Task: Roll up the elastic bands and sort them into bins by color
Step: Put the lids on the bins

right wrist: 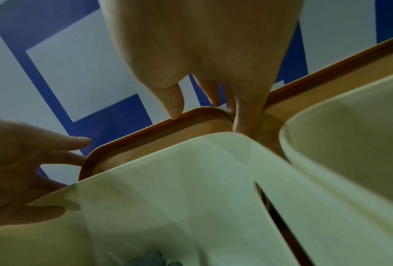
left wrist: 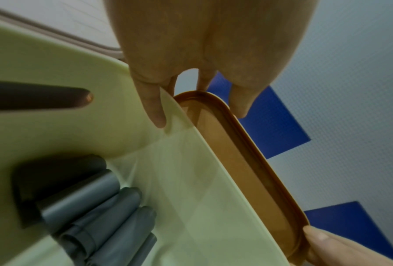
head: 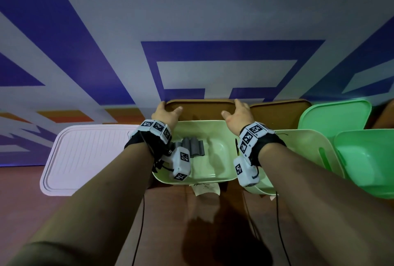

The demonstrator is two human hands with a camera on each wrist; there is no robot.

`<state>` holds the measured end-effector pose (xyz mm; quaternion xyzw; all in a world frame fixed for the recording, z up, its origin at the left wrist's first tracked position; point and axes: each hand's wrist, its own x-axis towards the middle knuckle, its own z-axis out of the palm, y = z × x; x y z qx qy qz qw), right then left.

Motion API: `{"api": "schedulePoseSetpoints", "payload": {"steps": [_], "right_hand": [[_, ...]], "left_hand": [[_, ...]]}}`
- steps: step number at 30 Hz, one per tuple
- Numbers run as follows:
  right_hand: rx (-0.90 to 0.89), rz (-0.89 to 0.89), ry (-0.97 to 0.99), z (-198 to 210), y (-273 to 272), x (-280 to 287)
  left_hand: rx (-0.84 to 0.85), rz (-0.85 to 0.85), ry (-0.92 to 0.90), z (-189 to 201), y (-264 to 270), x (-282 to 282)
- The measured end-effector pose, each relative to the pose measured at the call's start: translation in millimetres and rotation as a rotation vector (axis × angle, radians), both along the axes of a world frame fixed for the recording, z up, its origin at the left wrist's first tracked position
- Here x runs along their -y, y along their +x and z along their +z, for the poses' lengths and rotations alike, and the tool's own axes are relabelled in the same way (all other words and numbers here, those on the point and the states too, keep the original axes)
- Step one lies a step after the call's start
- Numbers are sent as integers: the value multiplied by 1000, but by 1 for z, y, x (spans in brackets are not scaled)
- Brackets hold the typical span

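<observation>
A pale green bin [head: 221, 177] stands in front of me with several rolled grey bands [head: 193, 146] in its left part, also seen in the left wrist view as grey bands [left wrist: 95, 207]. Behind the bin a brown lid [head: 202, 110] leans upright against the wall. My left hand [head: 167, 109] grips the lid's top left corner, thumb in front and fingers behind. My right hand [head: 233, 109] holds the top right corner the same way. The wrist views show the brown lid [left wrist: 247, 171] [right wrist: 159, 140] with my left hand [left wrist: 197, 115] and right hand [right wrist: 209, 115] astride its rim.
A second brown lid [head: 279, 112] leans to the right, with another pale bin [head: 298, 144] before it. Further right are a bright green bin [head: 366, 159] and its green lid [head: 332, 114]. A white lid [head: 85, 154] lies at the left. A paper label [head: 205, 189] sits under the bin's front.
</observation>
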<state>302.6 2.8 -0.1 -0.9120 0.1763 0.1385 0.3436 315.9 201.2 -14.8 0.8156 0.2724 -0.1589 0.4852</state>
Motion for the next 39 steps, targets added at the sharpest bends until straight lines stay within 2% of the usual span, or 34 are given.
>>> {"api": "schedulePoseSetpoints", "payload": {"steps": [7,14,18,24,31,39], "right_hand": [[-14,30,-5,0,-3,-4],[25,25,-23,4,-7,-4],[82,10,-11,12,-11,-7],[53,39,-51,24,-21,-5],[-16,28,76,31,-41,3],[-111,141,110,40,-65,13]], "left_hand": [[12,14,30,0,-2,-9],[28,85,-58,8,-5,-9],[78,96,-3,19,-14,-14],[105,63,9,40,-37,-24],[60,20,-19,57,-66,-24],[32,-109,60,59,-105,-17]]}}
